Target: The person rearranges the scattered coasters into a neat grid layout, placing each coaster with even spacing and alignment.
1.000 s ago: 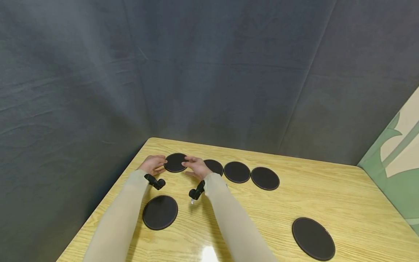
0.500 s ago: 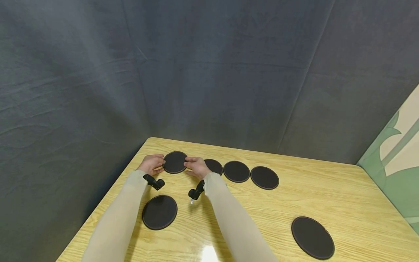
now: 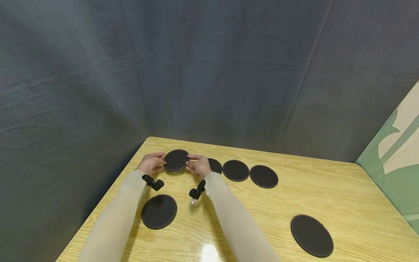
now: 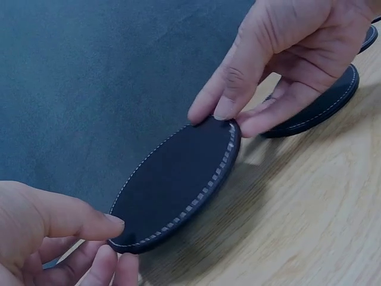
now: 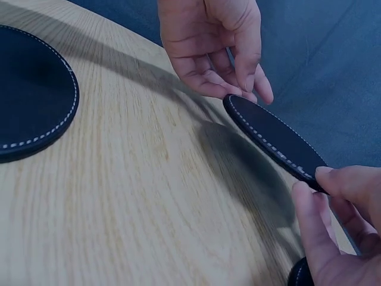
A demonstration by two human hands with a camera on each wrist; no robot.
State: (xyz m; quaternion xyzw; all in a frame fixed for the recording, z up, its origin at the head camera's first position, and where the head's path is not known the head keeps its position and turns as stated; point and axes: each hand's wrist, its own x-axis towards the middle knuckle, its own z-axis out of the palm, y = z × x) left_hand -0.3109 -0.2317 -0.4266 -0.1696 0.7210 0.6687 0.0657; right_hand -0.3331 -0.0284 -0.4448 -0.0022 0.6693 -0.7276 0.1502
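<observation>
dark cloth (image 3: 209, 72) hangs behind a wood-grain table (image 3: 327, 189) bearing black discs (image 3: 235, 170).

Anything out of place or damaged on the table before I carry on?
No spill or damage shows, the held disc included. The near-left disc and near-right disc look stray, lying apart from the back row, whose discs sit nearly edge to edge.
</observation>
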